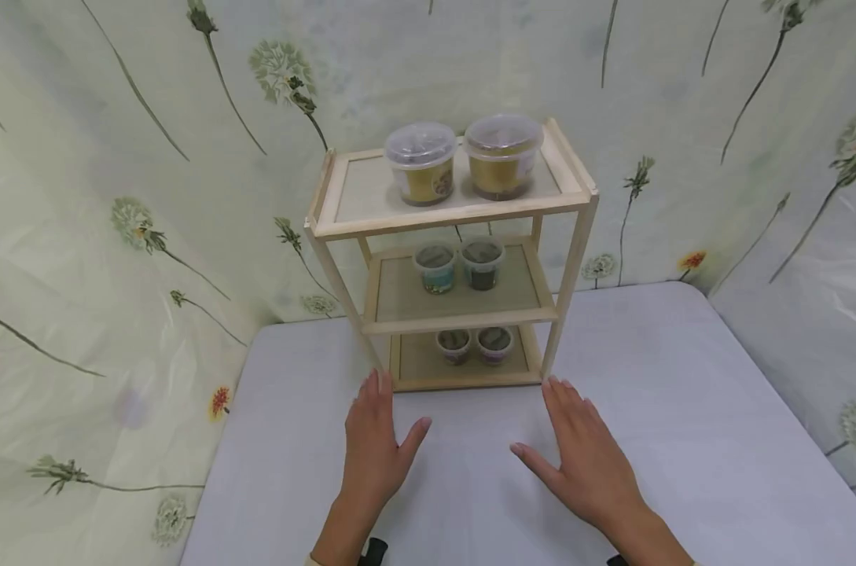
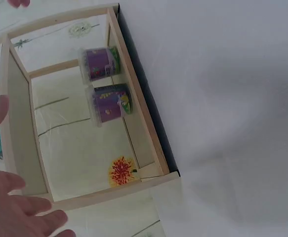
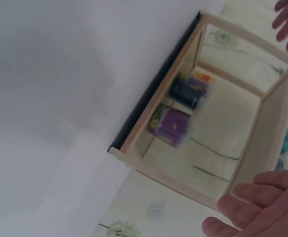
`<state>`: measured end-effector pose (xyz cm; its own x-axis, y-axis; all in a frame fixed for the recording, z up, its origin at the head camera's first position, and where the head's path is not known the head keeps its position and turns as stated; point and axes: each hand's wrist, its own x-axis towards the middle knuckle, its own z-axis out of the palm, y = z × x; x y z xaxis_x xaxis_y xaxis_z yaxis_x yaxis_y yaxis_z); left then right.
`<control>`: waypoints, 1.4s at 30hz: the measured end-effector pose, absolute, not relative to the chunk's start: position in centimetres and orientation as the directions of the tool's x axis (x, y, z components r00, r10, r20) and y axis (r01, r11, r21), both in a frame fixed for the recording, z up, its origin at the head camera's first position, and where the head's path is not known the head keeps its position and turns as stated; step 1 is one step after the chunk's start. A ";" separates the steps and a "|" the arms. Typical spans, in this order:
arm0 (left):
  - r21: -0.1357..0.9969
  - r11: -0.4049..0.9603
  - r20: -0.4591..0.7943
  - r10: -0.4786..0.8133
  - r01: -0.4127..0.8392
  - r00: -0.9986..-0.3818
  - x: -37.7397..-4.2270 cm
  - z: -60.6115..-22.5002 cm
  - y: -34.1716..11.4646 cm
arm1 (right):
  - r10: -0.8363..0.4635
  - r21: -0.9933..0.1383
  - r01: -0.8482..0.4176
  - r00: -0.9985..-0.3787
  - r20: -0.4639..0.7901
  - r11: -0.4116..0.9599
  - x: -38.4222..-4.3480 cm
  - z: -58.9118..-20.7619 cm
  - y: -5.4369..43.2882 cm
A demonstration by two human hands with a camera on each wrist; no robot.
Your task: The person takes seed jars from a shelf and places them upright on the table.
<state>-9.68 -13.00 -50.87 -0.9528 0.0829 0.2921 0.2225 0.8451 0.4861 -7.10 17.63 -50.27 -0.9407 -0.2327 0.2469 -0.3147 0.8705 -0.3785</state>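
A three-tier wooden shelf (image 1: 463, 318) stands upright in front of me. My left hand (image 1: 374, 448) is at its front left leg with fingers straight and thumb spread. On the other side my right hand (image 1: 586, 460) is held the same way, fingertips by the front right leg. Neither hand holds anything. Two large yellow tubs (image 1: 422, 165) with clear lids sit on the top tier. The middle tier bears a teal tub (image 1: 438, 271) and a dark tub (image 1: 482, 266). Two small purple tubs (image 2: 111, 102) stand on the bottom tier, side by side.
The shelf rests on a table with a white cloth (image 1: 463, 472), near its back edge. Behind and beside it hangs a dandelion-patterned curtain (image 1: 152, 118), close to the shelf's back.
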 end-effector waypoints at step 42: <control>0.638 0.704 0.550 -0.132 0.312 -0.825 -14.7 -48.3 -14.9 | -0.037 -0.501 -0.398 -0.809 0.586 0.769 -6.3 -45.5 20.5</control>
<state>-14.75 -14.90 -48.27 -0.8251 -0.1316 0.5495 0.3123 0.7043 0.6375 -6.28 20.54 -45.46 -0.8094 -0.0370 0.5861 -0.3978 0.7688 -0.5007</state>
